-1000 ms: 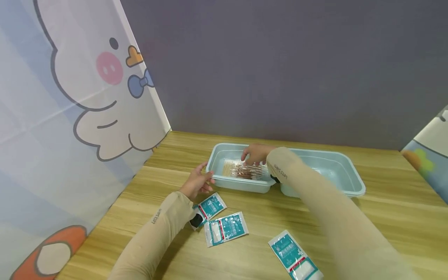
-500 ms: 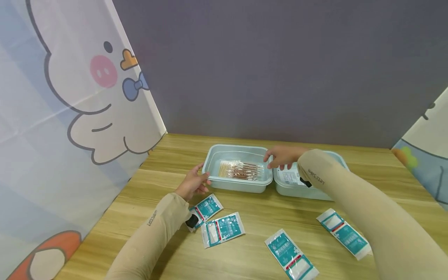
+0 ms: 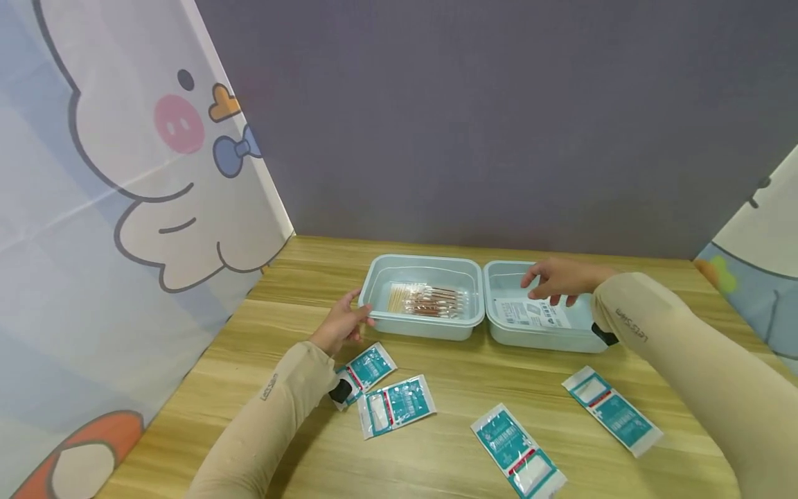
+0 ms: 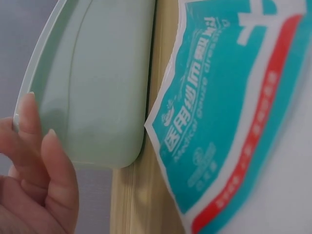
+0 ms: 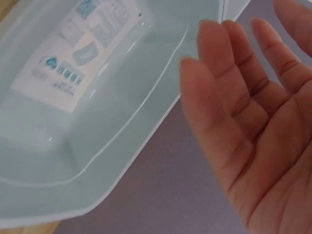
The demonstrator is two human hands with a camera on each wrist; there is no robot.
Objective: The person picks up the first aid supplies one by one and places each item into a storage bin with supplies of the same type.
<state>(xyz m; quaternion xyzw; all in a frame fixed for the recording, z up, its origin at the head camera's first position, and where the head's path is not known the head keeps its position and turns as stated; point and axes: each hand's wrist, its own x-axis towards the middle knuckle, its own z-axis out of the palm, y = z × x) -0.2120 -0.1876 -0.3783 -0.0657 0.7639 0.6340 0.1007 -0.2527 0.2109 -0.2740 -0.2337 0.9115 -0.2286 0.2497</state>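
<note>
My left hand (image 3: 341, 322) touches the left front corner of a light-blue plastic box (image 3: 430, 331), fingers loosely bent at its rim. In the left wrist view, the fingertips overlap the box's outer wall (image 4: 102, 87). Inside this box lie brown-stemmed swabs (image 3: 434, 303) in clear wrapping and a bunch of pale wooden sticks (image 3: 405, 298). My right hand (image 3: 564, 278) hovers above a second light-blue box (image 3: 542, 339), fingers relaxed and holding nothing. A printed white label (image 5: 78, 58) lies on that box's floor.
Several teal-and-white gauze packets lie in front of the boxes: one by the left wrist (image 3: 373, 366), another beside it (image 3: 399, 407), one centre right (image 3: 519, 450) and one farther right (image 3: 612, 410). A grey wall (image 3: 499, 125) stands behind the wooden table (image 3: 449, 450).
My right hand has moved right, from over the swabs in the left box to above the right box. My left hand stays at the left box's corner. The head view has shifted slightly.
</note>
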